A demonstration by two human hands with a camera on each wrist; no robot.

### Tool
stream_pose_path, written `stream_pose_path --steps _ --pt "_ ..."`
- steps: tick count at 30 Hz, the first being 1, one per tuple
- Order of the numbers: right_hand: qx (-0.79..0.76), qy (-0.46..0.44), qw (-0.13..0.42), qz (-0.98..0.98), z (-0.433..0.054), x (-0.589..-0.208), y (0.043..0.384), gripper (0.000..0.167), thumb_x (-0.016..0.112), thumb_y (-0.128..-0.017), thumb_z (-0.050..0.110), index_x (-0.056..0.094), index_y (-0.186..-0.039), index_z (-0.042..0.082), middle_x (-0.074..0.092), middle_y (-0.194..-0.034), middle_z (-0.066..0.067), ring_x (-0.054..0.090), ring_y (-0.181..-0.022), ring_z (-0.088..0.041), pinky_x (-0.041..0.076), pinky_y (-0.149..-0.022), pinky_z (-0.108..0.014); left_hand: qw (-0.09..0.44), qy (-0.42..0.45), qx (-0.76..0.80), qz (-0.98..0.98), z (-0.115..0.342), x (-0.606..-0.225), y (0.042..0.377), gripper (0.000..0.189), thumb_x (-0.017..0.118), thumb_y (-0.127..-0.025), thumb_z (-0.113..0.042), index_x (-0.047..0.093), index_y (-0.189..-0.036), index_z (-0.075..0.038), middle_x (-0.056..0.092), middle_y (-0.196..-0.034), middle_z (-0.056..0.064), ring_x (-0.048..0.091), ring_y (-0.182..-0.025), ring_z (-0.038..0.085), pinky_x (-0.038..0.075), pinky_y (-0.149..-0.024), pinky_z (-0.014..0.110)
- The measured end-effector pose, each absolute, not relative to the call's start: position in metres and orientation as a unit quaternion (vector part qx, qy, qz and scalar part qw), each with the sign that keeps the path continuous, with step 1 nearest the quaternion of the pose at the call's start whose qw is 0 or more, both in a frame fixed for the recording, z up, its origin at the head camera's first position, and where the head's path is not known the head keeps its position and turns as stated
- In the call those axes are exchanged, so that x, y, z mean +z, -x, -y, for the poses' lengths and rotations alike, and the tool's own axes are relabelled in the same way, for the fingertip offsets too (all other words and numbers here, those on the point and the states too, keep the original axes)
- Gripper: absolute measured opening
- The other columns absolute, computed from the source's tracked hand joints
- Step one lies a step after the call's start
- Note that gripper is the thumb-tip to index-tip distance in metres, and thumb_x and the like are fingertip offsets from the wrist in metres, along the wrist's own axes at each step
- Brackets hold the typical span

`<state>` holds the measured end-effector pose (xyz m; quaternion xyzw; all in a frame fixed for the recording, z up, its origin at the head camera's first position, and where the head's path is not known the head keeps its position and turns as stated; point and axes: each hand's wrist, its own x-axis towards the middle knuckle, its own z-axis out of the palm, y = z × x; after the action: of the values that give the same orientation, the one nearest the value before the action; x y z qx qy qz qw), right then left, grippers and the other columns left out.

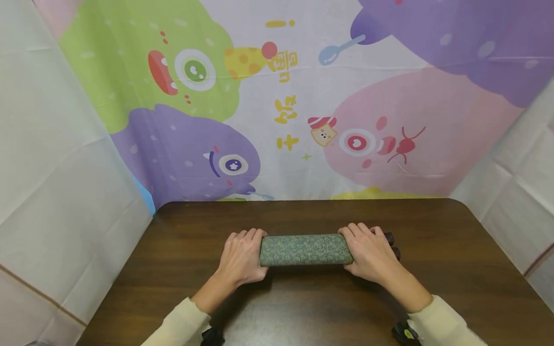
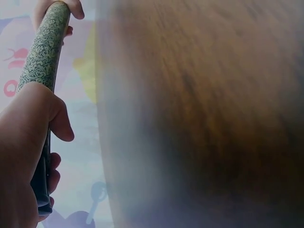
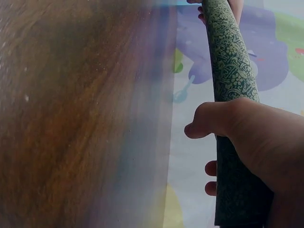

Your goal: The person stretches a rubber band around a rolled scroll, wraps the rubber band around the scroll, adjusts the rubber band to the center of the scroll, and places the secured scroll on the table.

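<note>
A rolled scroll (image 1: 306, 250) with a green floral-patterned backing lies crosswise in front of me, over the brown table. My left hand (image 1: 243, 254) grips its left end, fingers over the far side and thumb on the near side. At the other end my right hand (image 1: 371, 252) holds it the same way. Two dark roller knobs (image 1: 390, 239) stick out past the right hand. In the left wrist view, a dark, smooth end (image 2: 42, 190) shows below the left hand. The right wrist view shows the patterned surface (image 3: 232, 57) running between both hands. The palms hide parts of the scroll.
The dark wooden table (image 1: 303, 312) has rounded far corners. Behind it hangs a white cloth (image 1: 298, 178) printed with colourful cartoon monsters. Pale, creased sheets (image 1: 56, 158) close off the left and right sides. Dark wrist straps (image 1: 212, 335) sit at both sleeves.
</note>
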<state>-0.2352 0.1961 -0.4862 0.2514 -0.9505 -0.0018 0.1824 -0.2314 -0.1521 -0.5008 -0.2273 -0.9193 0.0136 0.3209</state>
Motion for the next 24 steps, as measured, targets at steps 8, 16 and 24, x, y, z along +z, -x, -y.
stream_pose_path --steps 8,16,24 --pt "-0.004 -0.251 0.183 0.951 -0.200 -0.486 0.237 0.090 0.109 -0.065 0.045 0.069 -0.138 0.012 0.075 -0.127 -0.008 0.071 -0.115 -0.032 0.057 -0.090 -0.061 0.318 0.223 0.016 0.922 0.156 -0.501 0.232 0.071 0.099 -0.056 -0.044 0.071 -0.115 -0.017 0.079 -0.099 0.000 0.075 -0.084 0.023 0.060 -0.076 0.042" --pt "-0.004 -0.245 0.189 0.951 -0.206 -0.486 0.238 0.088 0.110 -0.065 0.043 0.069 -0.136 0.012 0.074 -0.126 -0.008 0.070 -0.115 -0.032 0.056 -0.092 -0.062 0.318 0.220 0.007 0.922 0.157 -0.502 0.231 0.069 0.099 -0.056 -0.043 0.071 -0.114 -0.016 0.079 -0.099 0.000 0.075 -0.084 0.024 0.060 -0.075 0.042" --pt "-0.010 -0.250 0.208 0.946 -0.199 -0.482 0.235 0.086 0.112 -0.063 0.039 0.070 -0.132 0.008 0.073 -0.123 -0.010 0.069 -0.114 -0.032 0.058 -0.094 -0.063 0.323 0.223 0.012 0.920 0.151 -0.501 0.233 0.069 0.099 -0.057 -0.043 0.071 -0.114 -0.017 0.078 -0.097 0.000 0.074 -0.083 0.023 0.060 -0.075 0.042"
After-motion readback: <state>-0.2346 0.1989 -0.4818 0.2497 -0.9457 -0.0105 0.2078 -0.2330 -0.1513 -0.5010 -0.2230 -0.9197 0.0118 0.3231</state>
